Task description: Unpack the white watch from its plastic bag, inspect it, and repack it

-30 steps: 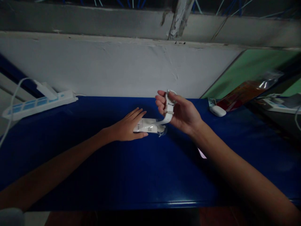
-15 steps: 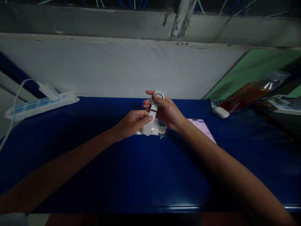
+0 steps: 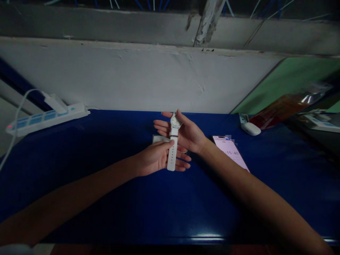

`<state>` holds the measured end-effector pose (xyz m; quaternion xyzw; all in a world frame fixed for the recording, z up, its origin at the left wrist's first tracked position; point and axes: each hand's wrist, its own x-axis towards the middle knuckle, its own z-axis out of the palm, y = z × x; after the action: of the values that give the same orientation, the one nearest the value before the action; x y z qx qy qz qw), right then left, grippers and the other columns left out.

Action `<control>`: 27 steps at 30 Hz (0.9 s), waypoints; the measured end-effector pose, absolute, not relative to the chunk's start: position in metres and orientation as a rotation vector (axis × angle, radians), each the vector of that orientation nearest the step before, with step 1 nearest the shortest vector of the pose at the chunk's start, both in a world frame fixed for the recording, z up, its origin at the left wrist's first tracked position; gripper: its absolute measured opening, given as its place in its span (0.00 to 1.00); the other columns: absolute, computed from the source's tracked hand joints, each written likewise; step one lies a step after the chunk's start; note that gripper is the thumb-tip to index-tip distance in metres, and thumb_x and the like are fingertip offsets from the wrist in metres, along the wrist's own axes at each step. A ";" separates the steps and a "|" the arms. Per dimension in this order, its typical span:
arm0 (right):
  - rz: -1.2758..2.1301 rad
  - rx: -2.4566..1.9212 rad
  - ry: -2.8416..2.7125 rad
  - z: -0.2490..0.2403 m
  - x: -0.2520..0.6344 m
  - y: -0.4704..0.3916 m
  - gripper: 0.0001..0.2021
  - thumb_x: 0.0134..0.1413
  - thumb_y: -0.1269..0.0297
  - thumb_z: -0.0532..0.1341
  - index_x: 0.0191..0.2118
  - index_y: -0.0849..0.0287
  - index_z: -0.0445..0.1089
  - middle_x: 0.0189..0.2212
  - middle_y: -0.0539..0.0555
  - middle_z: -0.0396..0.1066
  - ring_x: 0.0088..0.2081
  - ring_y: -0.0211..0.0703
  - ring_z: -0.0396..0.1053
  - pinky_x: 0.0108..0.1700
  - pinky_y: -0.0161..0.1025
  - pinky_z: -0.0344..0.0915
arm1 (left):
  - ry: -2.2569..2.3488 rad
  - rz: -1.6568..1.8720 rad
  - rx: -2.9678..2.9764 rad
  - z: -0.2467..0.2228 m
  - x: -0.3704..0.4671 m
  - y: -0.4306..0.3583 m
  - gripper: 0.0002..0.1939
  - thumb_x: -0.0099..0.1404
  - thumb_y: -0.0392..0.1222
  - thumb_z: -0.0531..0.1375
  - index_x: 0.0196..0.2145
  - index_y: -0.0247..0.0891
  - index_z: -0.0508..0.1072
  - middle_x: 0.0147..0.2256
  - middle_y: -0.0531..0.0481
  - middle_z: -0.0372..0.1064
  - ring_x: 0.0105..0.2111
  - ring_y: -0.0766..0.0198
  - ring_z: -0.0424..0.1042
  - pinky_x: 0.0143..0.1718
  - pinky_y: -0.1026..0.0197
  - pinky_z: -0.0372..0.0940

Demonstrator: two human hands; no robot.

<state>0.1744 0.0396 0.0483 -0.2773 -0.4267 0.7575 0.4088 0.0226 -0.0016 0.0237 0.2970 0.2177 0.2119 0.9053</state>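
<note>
A white wristwatch (image 3: 172,150) is held over the desk, its round dial up and its strap hanging toward me. My left hand (image 3: 154,159) pinches the strap, thumb on top and fingers stretched out underneath. Around the dial end is my right hand (image 3: 193,134), with the thumb at the case's right edge and the fingers behind the watch. Beyond my hands a flat white item (image 3: 160,139) lies on the desk, mostly covered by them, so I cannot tell what it is.
On the blue desk (image 3: 127,212), a lit phone (image 3: 231,152) lies right of my hands. A white mouse-like object (image 3: 251,129) and a bottle of reddish-brown liquid (image 3: 281,108) are farther right. At the left is a power strip (image 3: 47,118) with a plugged-in charger (image 3: 56,102).
The watch has turned so its dial faces me, and its strap reaches lower. My right thumb has slid off the dial to its edge. The fingers of my left hand have straightened beneath the strap.
</note>
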 end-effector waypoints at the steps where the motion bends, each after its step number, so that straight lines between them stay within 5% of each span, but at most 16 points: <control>1: 1.930 -0.696 -1.085 0.049 0.175 0.040 0.24 0.67 0.45 0.45 0.51 0.54 0.68 0.49 0.57 0.77 0.53 0.44 0.73 0.58 0.49 0.67 | 0.468 0.449 0.614 0.023 0.023 -0.002 0.18 0.75 0.47 0.51 0.40 0.29 0.73 0.38 0.38 0.77 0.37 0.57 0.79 0.47 0.52 0.68; 8: 1.982 -0.734 -1.146 0.050 0.180 0.043 0.29 0.64 0.43 0.43 0.45 0.62 0.70 0.53 0.66 0.73 0.57 0.50 0.70 0.61 0.52 0.62 | 0.489 0.517 0.632 0.022 0.025 -0.005 0.19 0.77 0.45 0.48 0.35 0.30 0.71 0.36 0.38 0.77 0.36 0.57 0.79 0.45 0.52 0.70; 14: 1.942 -0.735 -1.216 0.050 0.179 0.040 0.29 0.64 0.43 0.43 0.46 0.62 0.69 0.53 0.67 0.73 0.58 0.53 0.68 0.60 0.55 0.63 | 0.394 0.478 0.625 0.023 0.025 -0.006 0.14 0.76 0.43 0.51 0.40 0.31 0.71 0.38 0.38 0.78 0.38 0.56 0.79 0.46 0.53 0.69; 27: 2.229 -0.608 -0.860 0.056 0.182 0.041 0.41 0.67 0.41 0.31 0.53 0.71 0.68 0.51 0.66 0.74 0.52 0.48 0.73 0.63 0.47 0.58 | 0.538 0.490 0.625 0.020 0.024 -0.002 0.19 0.77 0.42 0.48 0.38 0.27 0.73 0.36 0.35 0.77 0.37 0.55 0.79 0.47 0.49 0.69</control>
<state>0.1817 0.0410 0.0559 -0.2327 -0.3291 0.8529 0.3320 0.0241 -0.0025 0.0202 0.3006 0.2589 0.2358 0.8871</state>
